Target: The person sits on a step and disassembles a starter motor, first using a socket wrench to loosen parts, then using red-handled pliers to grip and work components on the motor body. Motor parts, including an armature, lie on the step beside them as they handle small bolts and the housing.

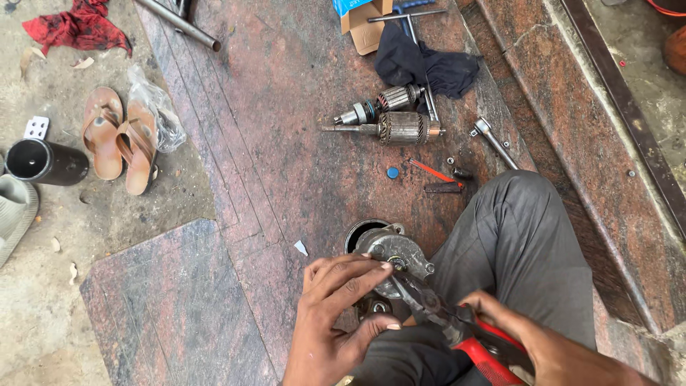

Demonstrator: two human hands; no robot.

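My left hand (336, 314) rests its fingertips on a grey metal motor housing (393, 250) that sits on the stone floor by my knee. My right hand (529, 336) grips red-handled pliers (457, 329), whose dark jaws point up at the housing's top near my left fingertips. The housing's lower part is hidden behind my left hand. My leg in grey trousers (514, 243) lies to the right.
Two motor armatures (389, 114) lie further off on the red stone floor (286, 143), beside a dark cloth (421, 64), a ratchet wrench (493, 141), a red screwdriver (432, 171) and a small blue cap (391, 172). Sandals (118, 139) and a black tube (46, 161) lie left.
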